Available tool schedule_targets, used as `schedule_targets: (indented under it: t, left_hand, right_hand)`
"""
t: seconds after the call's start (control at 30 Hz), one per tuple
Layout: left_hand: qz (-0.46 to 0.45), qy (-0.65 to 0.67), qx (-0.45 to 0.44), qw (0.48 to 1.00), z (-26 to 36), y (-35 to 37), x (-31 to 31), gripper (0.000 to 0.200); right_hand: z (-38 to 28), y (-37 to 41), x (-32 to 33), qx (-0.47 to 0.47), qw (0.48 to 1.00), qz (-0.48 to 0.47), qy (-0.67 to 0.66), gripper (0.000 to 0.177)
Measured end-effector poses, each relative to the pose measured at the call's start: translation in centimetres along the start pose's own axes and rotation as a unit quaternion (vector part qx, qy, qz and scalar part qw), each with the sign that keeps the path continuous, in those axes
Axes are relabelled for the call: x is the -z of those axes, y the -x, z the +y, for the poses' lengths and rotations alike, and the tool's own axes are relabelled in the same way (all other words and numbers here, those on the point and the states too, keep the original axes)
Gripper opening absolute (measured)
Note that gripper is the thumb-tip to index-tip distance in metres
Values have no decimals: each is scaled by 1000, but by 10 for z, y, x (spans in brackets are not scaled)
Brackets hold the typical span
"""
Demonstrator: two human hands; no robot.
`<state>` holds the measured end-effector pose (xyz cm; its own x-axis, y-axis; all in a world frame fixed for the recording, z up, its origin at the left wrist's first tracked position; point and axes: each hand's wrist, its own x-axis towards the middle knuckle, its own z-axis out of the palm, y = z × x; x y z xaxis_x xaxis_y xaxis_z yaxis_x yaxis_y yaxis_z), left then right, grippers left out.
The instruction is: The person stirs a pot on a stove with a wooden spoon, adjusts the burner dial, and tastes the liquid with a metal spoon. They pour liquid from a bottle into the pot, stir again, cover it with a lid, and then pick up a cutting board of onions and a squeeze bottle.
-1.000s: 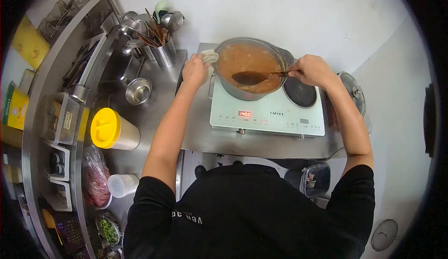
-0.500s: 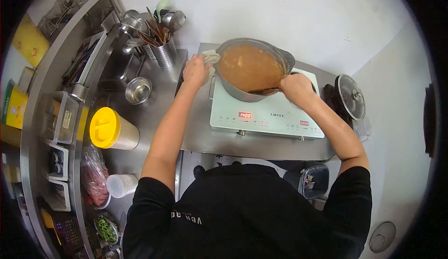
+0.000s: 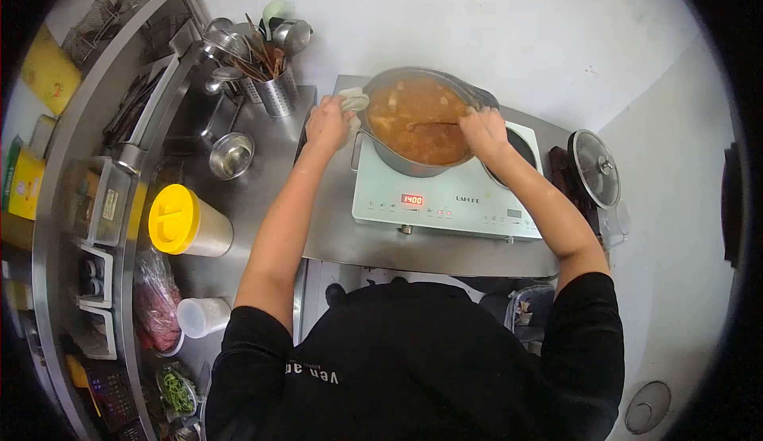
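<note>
A large grey pot (image 3: 413, 168) of orange-brown soup (image 3: 429, 143) with pale chunks stands on the left part of a mint-green induction cooker (image 3: 445, 205), whose display reads 1400. My left hand (image 3: 327, 125) is closed on a pale cloth (image 3: 354, 101) at the pot's left rim. Over the pot's right side, my right hand (image 3: 485, 132) is closed round the handle of a brown stirring utensil (image 3: 435, 124); its far end dips in the soup and is partly hidden.
Left of the cooker are a metal bowl (image 3: 232, 155), a utensil holder (image 3: 277, 95), a yellow-lidded container (image 3: 191, 220), a white tub (image 3: 203, 316) and bagged meat (image 3: 160, 306). On the right, a glass lid (image 3: 594, 168) stands upright. A bin (image 3: 531, 310) is below the counter.
My right hand has moved up and slightly left with the utensil, which now lies nearer the middle of the soup. My left hand stays at the rim with the cloth.
</note>
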<state>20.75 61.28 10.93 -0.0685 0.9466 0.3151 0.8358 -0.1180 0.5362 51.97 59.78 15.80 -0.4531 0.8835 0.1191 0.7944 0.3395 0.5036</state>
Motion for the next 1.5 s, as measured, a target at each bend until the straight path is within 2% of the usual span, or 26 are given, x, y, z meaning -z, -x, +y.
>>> schedule_targets:
  t: [0.07,0.3,0.4,0.47,0.7,0.77,0.8,0.87,0.9,0.97,1.1,1.2,1.27,1.3,1.37,1.5]
  left_hand:
    - [0,2,3,1000,0,0,-1,36]
    - [6,-2,7,1000,-1,0,-2,37]
    - [10,-2,8,1000,0,1,-2,37]
    - [12,-4,12,1000,0,2,-2,36]
    - [14,0,6,1000,-2,1,-4,36]
    - [18,2,3,1000,-2,2,-2,37]
    - [16,2,4,1000,-1,3,0,37]
    - [15,3,5,1000,1,3,1,37]
    - [12,4,7,1000,1,3,0,36]
    - [10,3,10,1000,1,3,1,35]
    - [8,7,16,1000,2,4,1,35]
    - [4,6,15,1000,1,3,1,35]
    - [0,9,12,1000,0,2,-1,35]
    - [4,3,15,1000,0,2,-2,35]
    - [7,-4,17,1000,1,2,-3,36]
    - [13,-2,20,1000,2,4,-3,37]
  right_hand:
    - [8,-9,-7,11,999,27,36,12]
    - [25,-35,-22,10,997,25,71,12]
    - [37,-36,-17,-14,998,-13,53,12]
    - [49,-34,-7,-45,995,-88,-14,13]
    - [79,-7,22,-34,989,-133,-58,22]
    - [79,2,51,-118,927,-305,-185,26]
    - [80,5,47,-119,927,-305,-184,26]
    - [84,11,38,-138,879,-331,-313,28]
    - [82,12,38,-137,880,-331,-312,28]
    - [75,16,37,-142,838,-347,-396,27]
    - [62,13,26,-133,817,-345,-443,25]
    - [56,9,41,-125,842,-304,-429,27]
    - [60,6,60,-127,904,-219,-345,27]
    - [63,4,58,-128,903,-219,-346,27]
    - [72,-4,58,-52,977,-1,-208,27]
    - [73,-28,61,-66,990,14,-127,22]
